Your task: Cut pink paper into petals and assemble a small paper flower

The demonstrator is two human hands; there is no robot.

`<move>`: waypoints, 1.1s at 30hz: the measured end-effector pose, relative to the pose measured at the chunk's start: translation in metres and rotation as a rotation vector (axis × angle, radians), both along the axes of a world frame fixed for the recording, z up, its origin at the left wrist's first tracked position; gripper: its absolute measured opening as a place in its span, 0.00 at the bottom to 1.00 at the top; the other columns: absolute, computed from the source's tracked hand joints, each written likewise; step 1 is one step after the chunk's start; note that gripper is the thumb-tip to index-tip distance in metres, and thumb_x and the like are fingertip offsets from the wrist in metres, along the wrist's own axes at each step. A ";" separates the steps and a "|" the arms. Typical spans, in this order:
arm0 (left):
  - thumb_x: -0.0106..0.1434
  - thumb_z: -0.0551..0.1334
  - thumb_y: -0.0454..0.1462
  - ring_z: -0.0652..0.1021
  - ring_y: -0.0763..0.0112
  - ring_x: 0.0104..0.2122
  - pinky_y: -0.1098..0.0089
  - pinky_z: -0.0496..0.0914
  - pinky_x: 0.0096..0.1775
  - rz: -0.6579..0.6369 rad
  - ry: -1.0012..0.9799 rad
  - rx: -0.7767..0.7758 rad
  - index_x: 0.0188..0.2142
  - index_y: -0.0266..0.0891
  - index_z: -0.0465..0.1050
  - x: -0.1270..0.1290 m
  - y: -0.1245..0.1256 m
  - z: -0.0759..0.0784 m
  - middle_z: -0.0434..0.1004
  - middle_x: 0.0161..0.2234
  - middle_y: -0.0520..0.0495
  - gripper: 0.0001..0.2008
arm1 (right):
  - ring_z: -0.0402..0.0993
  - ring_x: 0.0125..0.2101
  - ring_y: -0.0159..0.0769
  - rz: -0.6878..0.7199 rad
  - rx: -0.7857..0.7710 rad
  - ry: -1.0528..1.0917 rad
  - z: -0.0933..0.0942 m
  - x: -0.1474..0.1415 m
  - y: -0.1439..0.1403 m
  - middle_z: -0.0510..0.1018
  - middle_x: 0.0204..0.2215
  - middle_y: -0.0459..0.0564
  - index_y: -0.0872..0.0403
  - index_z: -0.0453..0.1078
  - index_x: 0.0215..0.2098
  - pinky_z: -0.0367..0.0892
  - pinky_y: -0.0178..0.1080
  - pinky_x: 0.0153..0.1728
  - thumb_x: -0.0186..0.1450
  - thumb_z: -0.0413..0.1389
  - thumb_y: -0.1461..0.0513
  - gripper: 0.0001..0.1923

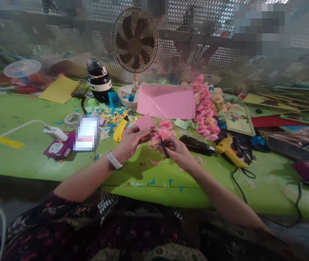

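My left hand (134,139) is closed on a small piece of pink paper (144,122), thumb on top. In my right hand (177,150) is a pair of dark scissors (163,144), its blades pointing up beside the paper's right edge. Whether the blades touch the paper I cannot tell. Below and behind the hands lie cut pink paper petals (166,125) and scraps. A large pink sheet (166,101) lies farther back. To its right is a heap of folded pink paper flowers (204,108).
A yellow cutter (120,131) lies left of my hands, a black stapler (197,145) and yellow glue gun (230,150) right. A lit phone (86,133) rests against a purple power box (59,148). Behind stand a bottle (99,81) and a fan (135,45). Cords trail over the front edge.
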State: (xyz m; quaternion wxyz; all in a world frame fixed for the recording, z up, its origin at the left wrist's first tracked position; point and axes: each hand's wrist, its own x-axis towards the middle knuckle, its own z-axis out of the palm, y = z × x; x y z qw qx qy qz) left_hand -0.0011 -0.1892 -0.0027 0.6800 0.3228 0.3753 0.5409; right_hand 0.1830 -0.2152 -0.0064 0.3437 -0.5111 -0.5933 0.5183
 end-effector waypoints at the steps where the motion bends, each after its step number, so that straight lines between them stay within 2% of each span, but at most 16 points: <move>1: 0.44 0.78 0.40 0.81 0.72 0.29 0.69 0.74 0.38 -0.004 0.004 0.000 0.34 0.36 0.80 0.000 0.000 0.000 0.83 0.32 0.47 0.18 | 0.68 0.27 0.31 0.005 -0.009 0.009 0.001 0.000 0.000 0.71 0.28 0.44 0.53 0.65 0.33 0.64 0.36 0.25 0.51 0.68 0.45 0.25; 12: 0.42 0.79 0.40 0.79 0.73 0.26 0.70 0.74 0.34 -0.011 0.028 -0.007 0.31 0.35 0.80 -0.001 0.001 0.001 0.83 0.28 0.46 0.18 | 0.67 0.28 0.31 0.033 -0.013 0.049 0.002 0.002 0.000 0.71 0.29 0.44 0.53 0.66 0.32 0.65 0.35 0.27 0.52 0.68 0.49 0.23; 19: 0.41 0.79 0.41 0.79 0.71 0.27 0.68 0.74 0.35 -0.010 0.041 0.007 0.31 0.35 0.81 -0.001 0.002 -0.002 0.83 0.29 0.45 0.18 | 0.67 0.27 0.31 0.031 -0.008 0.047 -0.001 0.002 0.001 0.71 0.28 0.44 0.53 0.66 0.32 0.65 0.35 0.26 0.51 0.69 0.48 0.23; 24: 0.38 0.79 0.41 0.79 0.71 0.26 0.67 0.75 0.36 -0.002 0.028 0.012 0.30 0.35 0.81 -0.001 0.004 -0.002 0.83 0.28 0.45 0.19 | 0.68 0.27 0.31 0.044 -0.032 0.045 0.003 0.001 0.000 0.72 0.29 0.45 0.53 0.66 0.32 0.64 0.35 0.26 0.51 0.68 0.49 0.22; 33: 0.39 0.79 0.40 0.79 0.72 0.27 0.69 0.75 0.36 -0.033 0.018 0.001 0.30 0.34 0.81 -0.003 0.005 -0.001 0.83 0.28 0.45 0.19 | 0.67 0.26 0.31 0.062 -0.019 0.003 0.007 0.001 -0.001 0.72 0.29 0.45 0.53 0.65 0.31 0.63 0.35 0.25 0.53 0.66 0.49 0.21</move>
